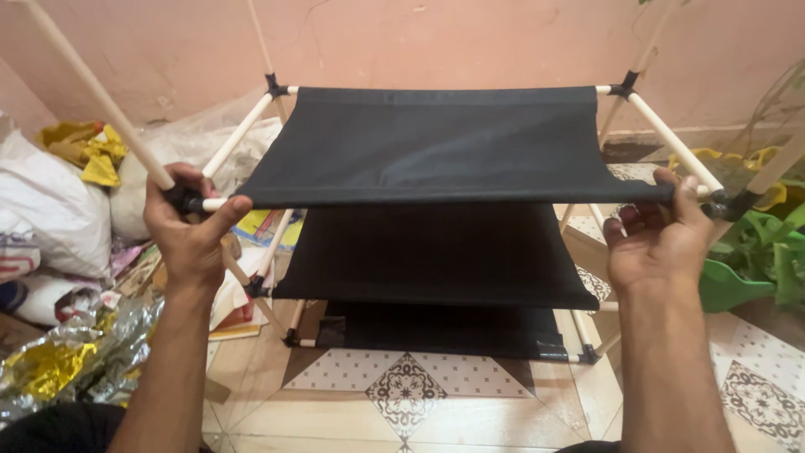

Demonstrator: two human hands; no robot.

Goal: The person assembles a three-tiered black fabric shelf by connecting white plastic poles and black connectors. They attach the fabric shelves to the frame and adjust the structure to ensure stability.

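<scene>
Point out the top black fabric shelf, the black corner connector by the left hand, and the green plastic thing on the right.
top fabric shelf (436, 147): head view, middle of the cloth.
black corner connector (186, 200): head view, joint beside the left thumb.
green plastic thing (759, 260): head view, its upper body.

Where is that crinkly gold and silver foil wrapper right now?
In the head view, the foil wrapper lies on the floor at the lower left, just outside the left hand's forearm, below the white sacks and left of the black fabric shelf rack.
</scene>
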